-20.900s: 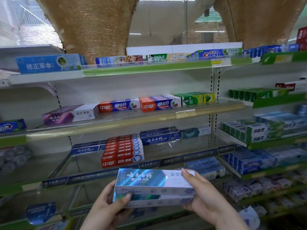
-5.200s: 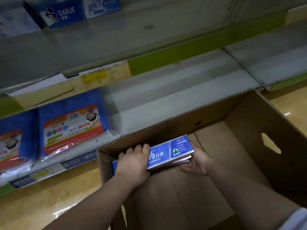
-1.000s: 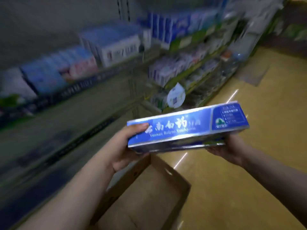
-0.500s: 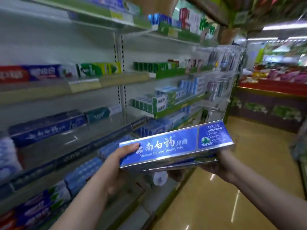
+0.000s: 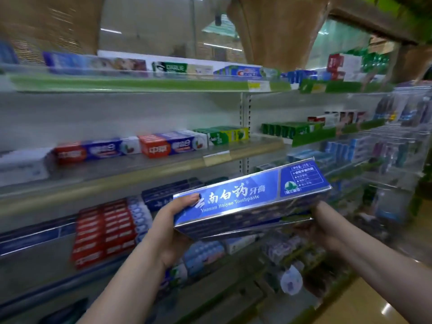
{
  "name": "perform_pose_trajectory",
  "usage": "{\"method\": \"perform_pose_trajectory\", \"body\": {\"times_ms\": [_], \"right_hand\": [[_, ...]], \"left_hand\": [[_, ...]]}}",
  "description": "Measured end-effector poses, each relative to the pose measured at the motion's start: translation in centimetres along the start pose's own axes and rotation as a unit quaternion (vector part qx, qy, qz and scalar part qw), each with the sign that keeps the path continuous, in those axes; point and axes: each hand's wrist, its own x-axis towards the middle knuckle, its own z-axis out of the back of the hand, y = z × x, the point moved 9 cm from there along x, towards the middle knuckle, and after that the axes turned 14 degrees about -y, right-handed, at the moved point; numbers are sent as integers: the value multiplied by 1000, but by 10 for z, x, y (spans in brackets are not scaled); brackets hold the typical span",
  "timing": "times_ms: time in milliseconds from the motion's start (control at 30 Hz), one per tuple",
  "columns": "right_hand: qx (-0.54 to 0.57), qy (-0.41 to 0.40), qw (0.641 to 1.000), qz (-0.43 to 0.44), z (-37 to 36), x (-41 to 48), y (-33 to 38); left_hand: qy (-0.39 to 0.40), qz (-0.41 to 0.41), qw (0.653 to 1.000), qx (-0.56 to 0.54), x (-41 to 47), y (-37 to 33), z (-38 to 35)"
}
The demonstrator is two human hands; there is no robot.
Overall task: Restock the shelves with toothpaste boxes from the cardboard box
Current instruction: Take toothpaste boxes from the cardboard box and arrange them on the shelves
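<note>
Two bare forearms reach up from the bottom of the view toward the shelving. The left hand [image 5: 171,226] is clamped on the left end of a stack of blue toothpaste boxes [image 5: 251,197], thumb laid on the top face and the palm cupping the end from below. The right hand [image 5: 321,224] grips the stack's right end from underneath and behind, mostly hidden by the boxes. The stack is held level with a slight upward tilt to the right, in the air in front of the shelves and touching none of them; its top box reads "Yunnan Baiyao Toothpaste".

Just behind the left hand, a lower shelf carries a red stack of boxes [image 5: 104,232] with dark blue boxes [image 5: 173,191] beside it. Above that, the middle shelf [image 5: 131,174] holds red-and-blue boxes [image 5: 171,146] and green boxes [image 5: 224,135]. The top shelf [image 5: 131,84] with its green edge strip carries a blurred row of cartons. To the right more shelving runs away along a glossy yellowish floor [image 5: 364,307].
</note>
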Motion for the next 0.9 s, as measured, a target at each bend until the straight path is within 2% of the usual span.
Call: {"method": "perform_pose_trajectory", "body": {"times_ms": [200, 433, 567, 700, 900], "right_hand": [[6, 76, 997, -21, -83, -10, 1], [-11, 177, 984, -29, -157, -38, -7], [-51, 236, 970, -17, -184, -52, -18], [-97, 260, 960, -25, -189, -52, -38], [-101, 247, 960, -82, -172, -32, -78]], "left_hand": [[-62, -74, 995, -24, -38, -55, 50], [-132, -123, 983, -39, -73, -79, 104], [-171, -125, 972, -99, -80, -69, 134], [-191, -106, 966, -138, -77, -42, 150], [-227, -72, 960, -146, -66, 1, 148]]}}
